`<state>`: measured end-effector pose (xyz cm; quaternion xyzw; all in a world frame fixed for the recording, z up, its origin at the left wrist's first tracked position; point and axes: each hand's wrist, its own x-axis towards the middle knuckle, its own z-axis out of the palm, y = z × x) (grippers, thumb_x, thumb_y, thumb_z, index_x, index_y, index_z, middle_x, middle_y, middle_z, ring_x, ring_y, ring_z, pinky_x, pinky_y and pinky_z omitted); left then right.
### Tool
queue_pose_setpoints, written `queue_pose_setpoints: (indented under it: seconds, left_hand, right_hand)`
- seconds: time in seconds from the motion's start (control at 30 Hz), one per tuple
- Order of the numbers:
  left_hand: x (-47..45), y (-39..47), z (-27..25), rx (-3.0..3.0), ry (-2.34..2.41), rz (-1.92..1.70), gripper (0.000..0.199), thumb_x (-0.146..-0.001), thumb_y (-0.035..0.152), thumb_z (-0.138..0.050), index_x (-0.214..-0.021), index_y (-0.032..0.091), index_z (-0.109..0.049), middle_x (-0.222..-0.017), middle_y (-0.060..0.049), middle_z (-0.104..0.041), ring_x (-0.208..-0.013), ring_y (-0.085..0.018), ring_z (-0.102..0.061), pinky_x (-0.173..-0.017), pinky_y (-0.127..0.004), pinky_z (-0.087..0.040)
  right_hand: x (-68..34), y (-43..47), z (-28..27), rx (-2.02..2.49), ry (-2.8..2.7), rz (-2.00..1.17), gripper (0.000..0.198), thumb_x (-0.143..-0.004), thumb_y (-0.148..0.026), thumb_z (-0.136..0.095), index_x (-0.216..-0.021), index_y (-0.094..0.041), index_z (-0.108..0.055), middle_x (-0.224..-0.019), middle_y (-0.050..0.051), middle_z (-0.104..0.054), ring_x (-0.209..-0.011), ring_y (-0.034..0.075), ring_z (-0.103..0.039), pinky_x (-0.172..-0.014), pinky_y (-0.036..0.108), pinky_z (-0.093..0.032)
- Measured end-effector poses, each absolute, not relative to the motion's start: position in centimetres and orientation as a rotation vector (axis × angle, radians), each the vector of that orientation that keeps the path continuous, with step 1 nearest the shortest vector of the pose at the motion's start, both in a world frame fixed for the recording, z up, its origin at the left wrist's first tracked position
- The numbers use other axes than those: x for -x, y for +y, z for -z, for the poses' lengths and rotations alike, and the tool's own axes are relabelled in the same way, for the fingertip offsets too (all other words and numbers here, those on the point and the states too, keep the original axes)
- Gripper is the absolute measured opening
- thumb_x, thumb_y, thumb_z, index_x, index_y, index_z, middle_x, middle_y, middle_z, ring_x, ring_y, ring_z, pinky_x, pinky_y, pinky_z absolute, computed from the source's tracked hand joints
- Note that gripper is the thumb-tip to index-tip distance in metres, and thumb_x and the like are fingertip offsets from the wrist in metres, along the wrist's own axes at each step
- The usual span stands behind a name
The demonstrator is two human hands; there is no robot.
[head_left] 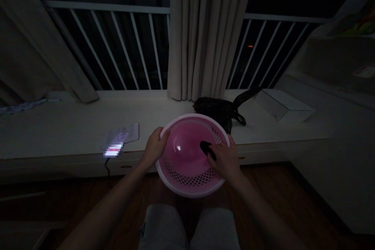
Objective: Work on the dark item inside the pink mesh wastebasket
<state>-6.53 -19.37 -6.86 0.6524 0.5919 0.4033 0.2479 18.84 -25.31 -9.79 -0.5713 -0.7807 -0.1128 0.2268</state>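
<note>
A round pink plastic basket [187,152] with a pale rim and perforated sides is tilted toward me above my lap. My left hand [156,146] is closed on its left rim, thumb over the edge. At the right side of the basket, my right hand [225,158] is closed around a small dark elongated object [206,148], which extends over the basket's inside. The dim light hides what kind of object it is. Part of this hand overlaps the right rim; whether it also grips the rim, I cannot tell.
A black plastic bag [216,107] lies on the white ledge [73,125] behind the basket. To its right is a white box [284,103]. A lit screen [113,149], blurred out, and a booklet [131,132] are at left. Curtains [202,31] and railings [108,6] stand behind.
</note>
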Motion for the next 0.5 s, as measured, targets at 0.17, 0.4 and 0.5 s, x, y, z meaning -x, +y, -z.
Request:
queue_pose_setpoints:
  seconds: [0.17, 0.4, 0.5]
  left_hand:
    - [6.6, -17.3, 6.0, -1.730, 1.639, -1.028, 0.043, -0.087, 0.059, -0.036, -0.075, 0.021, -0.054, -0.076, -0.002, -0.061, -0.077, -0.023, -0.058, -0.070, -0.033, -0.043]
    - [6.7, -13.5, 4.9, -1.794, 1.684, -0.878, 0.055, -0.089, 0.062, -0.023, -0.080, 0.020, -0.058, -0.089, -0.009, -0.068, -0.090, -0.028, -0.061, -0.083, -0.038, -0.044]
    - [6.7, -11.9, 4.4, -1.811, 1.733, -0.791, 0.060, -0.088, 0.064, -0.022, -0.086, 0.018, -0.062, -0.098, -0.013, -0.069, -0.096, -0.029, -0.062, -0.088, -0.039, -0.043]
  right_hand:
    - [-19.0, -23.8, 8.8, 1.572, -2.169, 0.231, 0.018, -0.084, -0.027, -0.053, -0.086, -0.020, -0.068, -0.085, 0.003, -0.072, -0.082, 0.020, -0.063, -0.115, 0.050, -0.011]
    - [-19.5, -20.4, 7.4, 1.561, -2.135, 0.154, 0.019, -0.085, -0.029, -0.054, -0.093, -0.020, -0.069, -0.089, 0.003, -0.072, -0.084, 0.020, -0.064, -0.114, 0.048, -0.014]
    - [-19.6, -19.0, 6.8, 1.578, -2.147, 0.125, 0.018, -0.084, -0.030, -0.054, -0.091, -0.021, -0.069, -0.086, 0.003, -0.072, -0.085, 0.020, -0.064, -0.113, 0.048, -0.017]
